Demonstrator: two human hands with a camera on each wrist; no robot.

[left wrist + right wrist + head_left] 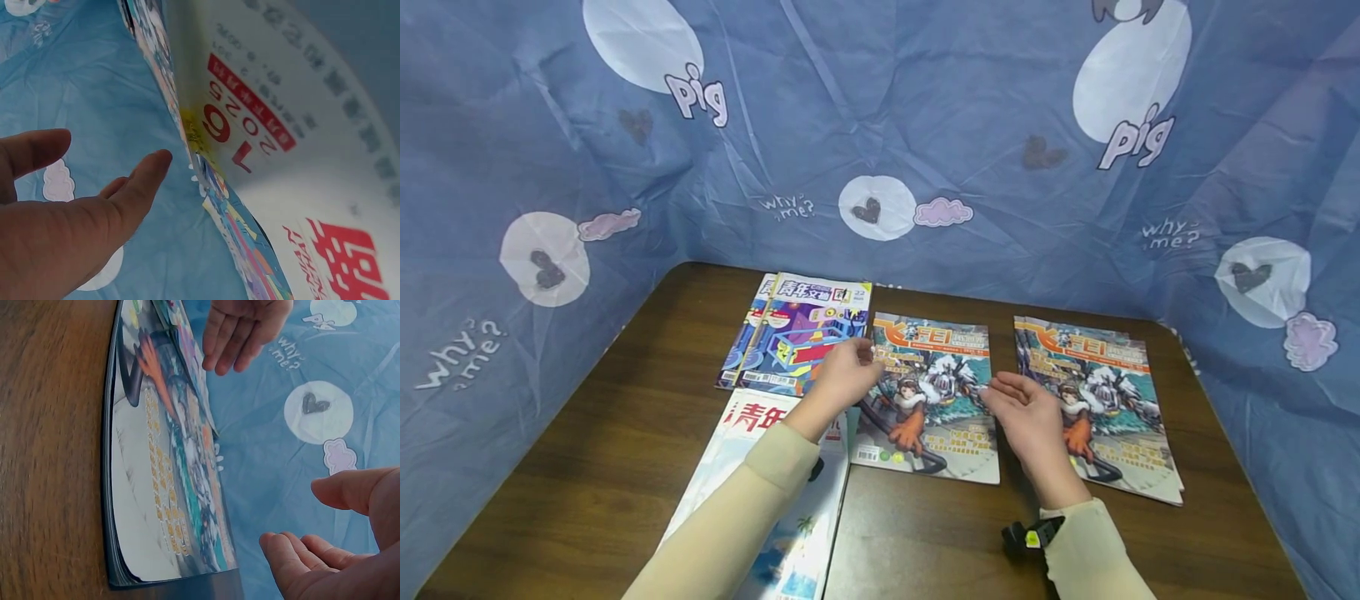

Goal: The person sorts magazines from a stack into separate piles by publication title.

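Observation:
A comic-style magazine (925, 400) with an orange-gloved figure on its cover lies flat in the middle of the table. Over its left edge hovers my left hand (848, 371), fingers loosely bent and apart from the paper. At the right edge is my right hand (1026, 412), palm turned inward, with nothing between thumb and fingers. Both hands look empty in the wrist views, where the left hand (94, 212) and the right hand (337, 544) show thumbs spread from fingers. A matching stack of magazines (1105, 408) lies right of the right hand.
Purple-covered magazines (805, 333) overlap at the back left. In front of them, partly under my left forearm, lies a white-covered magazine (797, 533) with red lettering. The brown table (572, 442) meets a blue printed cloth (880, 125) behind and at both sides.

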